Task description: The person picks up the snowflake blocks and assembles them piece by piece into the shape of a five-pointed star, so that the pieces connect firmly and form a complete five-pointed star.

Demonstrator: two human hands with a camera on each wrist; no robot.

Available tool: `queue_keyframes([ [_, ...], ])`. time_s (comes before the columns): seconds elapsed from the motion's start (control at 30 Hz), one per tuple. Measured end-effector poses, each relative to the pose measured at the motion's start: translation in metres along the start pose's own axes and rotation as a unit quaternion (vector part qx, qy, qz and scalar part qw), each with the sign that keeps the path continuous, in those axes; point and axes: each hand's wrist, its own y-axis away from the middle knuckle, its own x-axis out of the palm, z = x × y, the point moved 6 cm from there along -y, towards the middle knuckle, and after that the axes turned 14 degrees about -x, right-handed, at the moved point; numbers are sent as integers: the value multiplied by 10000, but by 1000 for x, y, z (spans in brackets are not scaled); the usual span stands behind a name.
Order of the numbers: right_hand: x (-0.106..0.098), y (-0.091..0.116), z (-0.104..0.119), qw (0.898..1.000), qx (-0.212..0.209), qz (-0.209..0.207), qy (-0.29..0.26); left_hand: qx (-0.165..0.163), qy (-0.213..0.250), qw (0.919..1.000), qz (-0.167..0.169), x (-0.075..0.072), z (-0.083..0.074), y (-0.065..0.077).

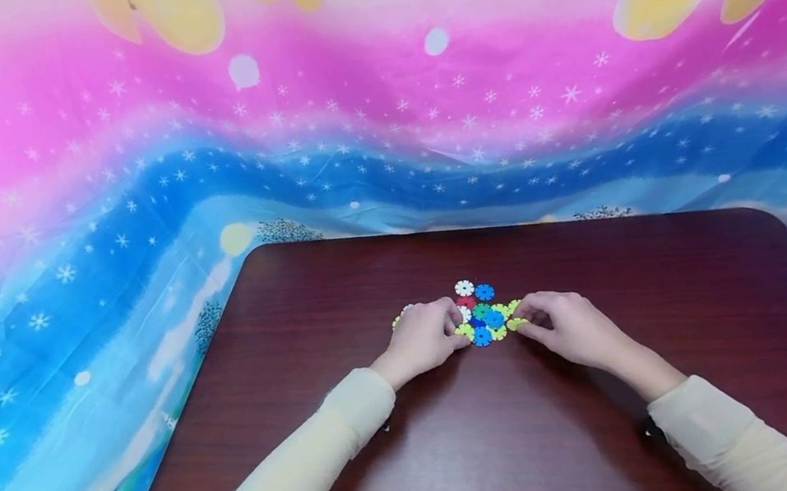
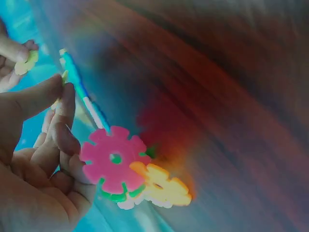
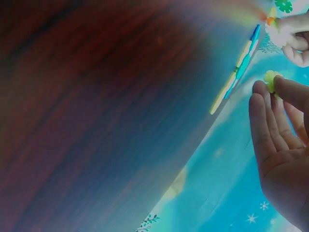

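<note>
My left hand (image 1: 424, 337) pinches a yellow notched plastic disc, seen edge-on in the left wrist view between thumb and forefinger (image 2: 70, 104). Opposite it, my right hand (image 1: 579, 327) pinches another yellow notched disc (image 3: 271, 82) between thumb and fingertips. Between the hands several flat, flower-shaped discs lie on the table, among them a white disc (image 1: 464, 288), a blue disc (image 1: 482, 337) and a green disc (image 1: 482, 312). Close beside my left hand are a pink disc (image 2: 113, 166) and an orange disc (image 2: 169, 186), with green and white ones partly hidden beneath.
The dark brown tabletop (image 1: 421, 457) has rounded far corners. Behind it and along its left side hangs a pink and blue cloth (image 1: 345, 102) printed with snowflakes and butterflies. Both forearms in pale sleeves (image 1: 303, 465) reach in from the near side.
</note>
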Motion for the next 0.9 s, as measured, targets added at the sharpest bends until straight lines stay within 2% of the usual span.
queue_keyframes([
  [0.07,-1,-1,6,9998,-174,-127,7,-94,680,9975,175,-4,1,2],
  [0.13,-2,-2,12,9991,-337,-249,39,-151,1294,9910,309,-9,1,4],
  [0.23,-3,-4,22,9974,-570,-447,26,-156,1824,9819,478,-13,-2,8],
  [0.53,0,-6,36,9909,-1078,-803,0,-130,2431,9665,819,-10,-4,13],
  [0.63,0,-6,37,9897,-1148,-848,75,-211,2608,9609,904,-9,-4,13],
  [0.73,0,-6,38,9877,-1276,-893,115,-304,2853,9518,1080,-6,-5,15],
  [0.9,0,-5,44,9809,-1636,-1029,220,-454,3101,9417,1224,-4,-8,16],
])
